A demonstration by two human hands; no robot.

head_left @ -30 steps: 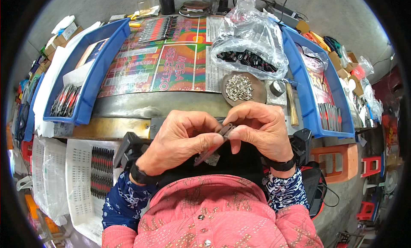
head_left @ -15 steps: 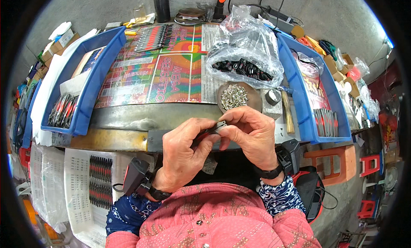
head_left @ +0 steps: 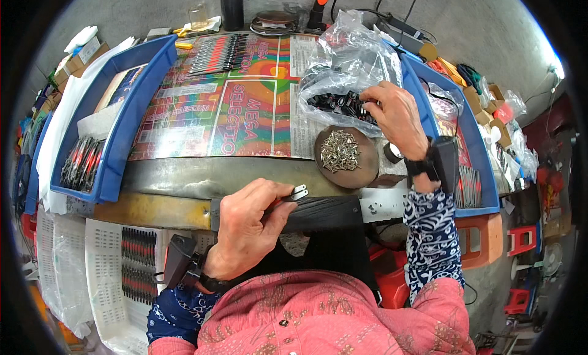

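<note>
My left hand [head_left: 252,223] is closed round a slim black-and-red handle [head_left: 275,203] over the bench's near edge. Two small metal tabs with holes [head_left: 299,192] stick out of it past my thumb and forefinger; the rest is hidden in my palm. My right hand [head_left: 395,113] reaches into the mouth of a clear plastic bag [head_left: 392,67], fingers bent together among many small black parts [head_left: 334,104]. What its fingertips hold, if anything, does not show. Just nearer than the bag, a round brown dish [head_left: 361,174] bears a heap of small metal pins [head_left: 340,150].
Blue trays [head_left: 116,177] [head_left: 485,203] with slim red-and-black pieces flank the bench. More such pieces [head_left: 217,53] lie in a row on the printed sheet [head_left: 184,134]. A white basket [head_left: 101,281] stands lower left. Beside the dish sits a metal block [head_left: 392,166].
My right hand has left the piece in my left hand and moved up and right to the bag of black parts. My left hand keeps its hold, slightly lower and to the left.
</note>
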